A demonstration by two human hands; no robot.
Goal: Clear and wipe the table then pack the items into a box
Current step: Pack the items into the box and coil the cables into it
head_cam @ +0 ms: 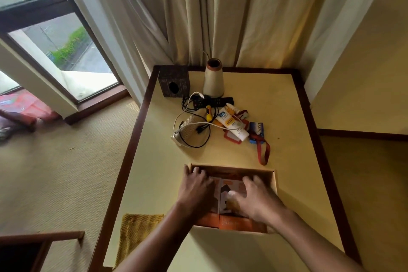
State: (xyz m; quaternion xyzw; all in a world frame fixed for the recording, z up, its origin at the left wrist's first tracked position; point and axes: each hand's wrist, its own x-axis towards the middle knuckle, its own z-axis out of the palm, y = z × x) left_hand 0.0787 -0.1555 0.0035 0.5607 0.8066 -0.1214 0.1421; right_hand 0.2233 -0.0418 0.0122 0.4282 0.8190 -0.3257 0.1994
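Both hands, left (195,187) and right (256,197), lie spread, palms down, inside the open box (273,180) near the table's (287,104) front edge, with the clutter (220,120) toward its back edge and a cloth (136,232) on its front-left corner.

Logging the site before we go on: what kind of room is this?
Probably a hotel room or bedroom: a cream table with dark wood edging in a corner, long cream curtains beside a large window, beige carpet.

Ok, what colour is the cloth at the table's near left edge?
Mustard yellow, with a knitted-looking texture; the cloth shows in the head view, beside the box.
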